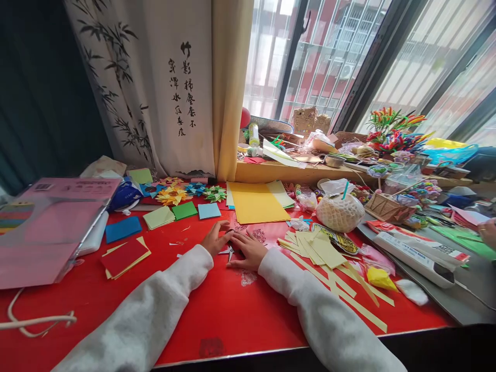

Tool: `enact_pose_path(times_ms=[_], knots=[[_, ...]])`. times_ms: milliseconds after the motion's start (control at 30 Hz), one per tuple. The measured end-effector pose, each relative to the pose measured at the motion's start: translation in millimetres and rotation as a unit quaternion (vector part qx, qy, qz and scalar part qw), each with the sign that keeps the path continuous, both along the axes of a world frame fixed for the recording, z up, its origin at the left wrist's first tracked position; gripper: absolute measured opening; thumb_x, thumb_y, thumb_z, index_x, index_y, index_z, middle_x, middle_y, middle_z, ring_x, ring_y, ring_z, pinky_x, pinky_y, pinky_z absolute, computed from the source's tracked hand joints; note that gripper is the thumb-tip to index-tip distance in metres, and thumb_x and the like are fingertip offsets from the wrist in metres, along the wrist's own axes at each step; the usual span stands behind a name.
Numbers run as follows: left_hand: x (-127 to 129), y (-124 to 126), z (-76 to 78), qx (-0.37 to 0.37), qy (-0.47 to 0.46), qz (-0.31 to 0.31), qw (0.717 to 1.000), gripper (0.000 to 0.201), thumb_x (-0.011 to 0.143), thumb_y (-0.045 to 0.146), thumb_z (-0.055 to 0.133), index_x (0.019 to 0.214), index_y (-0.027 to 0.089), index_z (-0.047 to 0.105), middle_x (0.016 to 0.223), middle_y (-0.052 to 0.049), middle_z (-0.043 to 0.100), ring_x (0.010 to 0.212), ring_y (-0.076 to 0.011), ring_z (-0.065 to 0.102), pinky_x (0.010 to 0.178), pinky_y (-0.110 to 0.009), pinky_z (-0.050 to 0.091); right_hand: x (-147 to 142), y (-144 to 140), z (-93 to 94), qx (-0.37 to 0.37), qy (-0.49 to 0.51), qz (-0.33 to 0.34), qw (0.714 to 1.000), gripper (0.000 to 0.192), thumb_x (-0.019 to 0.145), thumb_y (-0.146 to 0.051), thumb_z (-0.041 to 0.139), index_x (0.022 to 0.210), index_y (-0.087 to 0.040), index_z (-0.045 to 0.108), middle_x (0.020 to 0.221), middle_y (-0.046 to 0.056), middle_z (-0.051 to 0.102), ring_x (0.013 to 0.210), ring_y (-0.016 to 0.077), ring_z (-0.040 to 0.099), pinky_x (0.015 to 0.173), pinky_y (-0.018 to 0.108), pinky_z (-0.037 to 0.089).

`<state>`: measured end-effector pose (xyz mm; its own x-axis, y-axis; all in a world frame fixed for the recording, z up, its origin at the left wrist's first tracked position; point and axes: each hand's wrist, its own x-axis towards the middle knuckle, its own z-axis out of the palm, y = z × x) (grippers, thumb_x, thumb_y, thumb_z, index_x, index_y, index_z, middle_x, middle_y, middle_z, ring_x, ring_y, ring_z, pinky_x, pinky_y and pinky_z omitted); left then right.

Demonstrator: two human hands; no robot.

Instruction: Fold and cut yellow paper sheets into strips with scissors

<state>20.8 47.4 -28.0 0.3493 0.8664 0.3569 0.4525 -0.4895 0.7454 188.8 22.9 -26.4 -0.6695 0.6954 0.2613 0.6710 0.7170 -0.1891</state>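
Note:
A small pair of scissors (230, 252) lies on the red tabletop (217, 305), its blades toward me and its dark handles partly hidden by my fingers. My left hand (214, 238) rests at its left side, fingers apart, with the fingertips near the handles. Over its right side my right hand (249, 249) lies flat and spread on the table, fingertips at the handles. Just beyond both hands is a stack of paper sheets with a yellow sheet (259, 203) on top. White scraps (179, 254) lie left of my left hand.
Coloured paper squares (124, 229) and folded paper flowers (172, 192) lie to the left, near a pink folder (58, 227). On the right are cream paper strips (321, 248), a knitted white pouch (340, 212) and a power strip (413, 258). Another person's hand (488, 232) shows far right.

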Motion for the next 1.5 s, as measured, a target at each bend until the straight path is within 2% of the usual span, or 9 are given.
enact_pose_path(times_ms=[300, 667, 967, 1133, 1233, 1267, 1367, 1433, 1500], knots=[[2, 1, 2.9, 0.05, 0.049, 0.02, 0.997, 0.023, 0.081, 0.032, 0.033, 0.083, 0.018, 0.05, 0.079, -0.001, 0.057, 0.077, -0.0121, 0.054, 0.068, -0.022, 0.044, 4, 2, -8.7, 0.121, -0.036, -0.162, 0.979, 0.034, 0.071, -0.05, 0.044, 0.083, -0.019, 0.052, 0.08, 0.006, 0.052, 0.079, 0.0186, 0.044, 0.074, 0.033, 0.029], [47, 70, -7.5, 0.171, 0.215, -0.019, 0.961, 0.031, 0.073, 0.031, 0.049, 0.1, 0.017, 0.046, 0.11, -0.008, 0.048, 0.106, -0.0196, 0.04, 0.089, -0.032, 0.033, 44, -13, -10.8, 0.164, -0.172, -0.298, 0.924, 0.02, 0.08, -0.033, 0.041, 0.086, -0.018, 0.052, 0.083, 0.007, 0.055, 0.075, 0.0199, 0.048, 0.064, 0.032, 0.026], [54, 97, -13.2, 0.17, 0.312, -0.003, 0.935, 0.032, 0.081, 0.039, 0.034, 0.097, 0.017, 0.051, 0.087, -0.008, 0.061, 0.081, -0.019, 0.057, 0.068, -0.028, 0.042, 105, 10, -1.9, 0.123, -0.171, -0.502, 0.839, 0.02, 0.076, -0.011, 0.037, 0.08, -0.008, 0.056, 0.081, 0.017, 0.053, 0.079, 0.0267, 0.047, 0.064, 0.037, 0.028], [56, 96, -8.1, 0.169, 0.335, 0.018, 0.927, 0.033, 0.084, 0.033, 0.027, 0.09, 0.017, 0.055, 0.074, -0.007, 0.062, 0.069, -0.0171, 0.058, 0.06, -0.026, 0.04, 73, 9, 3.4, 0.133, -0.012, -0.409, 0.903, 0.03, 0.072, -0.013, 0.044, 0.102, -0.009, 0.049, 0.101, 0.018, 0.048, 0.095, 0.0286, 0.041, 0.078, 0.044, 0.029], [55, 95, -4.9, 0.173, 0.335, 0.021, 0.926, 0.034, 0.084, 0.033, 0.026, 0.083, 0.019, 0.058, 0.073, -0.006, 0.063, 0.069, -0.0164, 0.058, 0.06, -0.025, 0.039, 31, 12, -3.5, -0.024, 0.26, -0.253, 0.931, 0.028, 0.068, -0.019, 0.051, 0.095, -0.013, 0.051, 0.101, 0.013, 0.048, 0.096, 0.0233, 0.042, 0.083, 0.039, 0.032], [54, 95, -4.3, 0.175, 0.335, 0.019, 0.926, 0.036, 0.084, 0.034, 0.026, 0.08, 0.019, 0.058, 0.073, -0.005, 0.064, 0.069, -0.0163, 0.058, 0.06, -0.025, 0.038, 20, 15, -6.1, -0.124, 0.381, -0.224, 0.889, 0.026, 0.065, -0.02, 0.053, 0.09, -0.015, 0.052, 0.099, 0.011, 0.05, 0.095, 0.0217, 0.044, 0.082, 0.037, 0.035], [54, 95, -4.3, 0.177, 0.338, 0.016, 0.924, 0.038, 0.083, 0.035, 0.026, 0.072, 0.02, 0.059, 0.072, -0.004, 0.064, 0.067, -0.0161, 0.057, 0.058, -0.025, 0.038, 2, 28, -10.1, -0.352, 0.635, -0.216, 0.653, 0.025, 0.059, -0.022, 0.056, 0.082, -0.017, 0.048, 0.088, 0.007, 0.054, 0.088, 0.0197, 0.052, 0.078, 0.036, 0.041], [54, 96, -5.7, 0.175, 0.34, 0.019, 0.924, 0.039, 0.083, 0.035, 0.027, 0.072, 0.019, 0.06, 0.072, -0.004, 0.064, 0.067, -0.0164, 0.057, 0.059, -0.025, 0.038, 4, 38, -10.1, -0.387, 0.68, -0.221, 0.582, 0.023, 0.06, -0.022, 0.053, 0.08, -0.019, 0.043, 0.083, 0.006, 0.057, 0.085, 0.0181, 0.056, 0.077, 0.035, 0.044], [55, 98, -7.2, 0.172, 0.343, 0.026, 0.923, 0.038, 0.083, 0.035, 0.027, 0.078, 0.019, 0.06, 0.072, -0.006, 0.064, 0.068, -0.0171, 0.057, 0.06, -0.026, 0.038, 10, 46, -9.8, -0.392, 0.7, -0.218, 0.556, 0.023, 0.059, -0.019, 0.052, 0.078, -0.019, 0.041, 0.08, 0.005, 0.059, 0.085, 0.0168, 0.057, 0.079, 0.031, 0.044]])
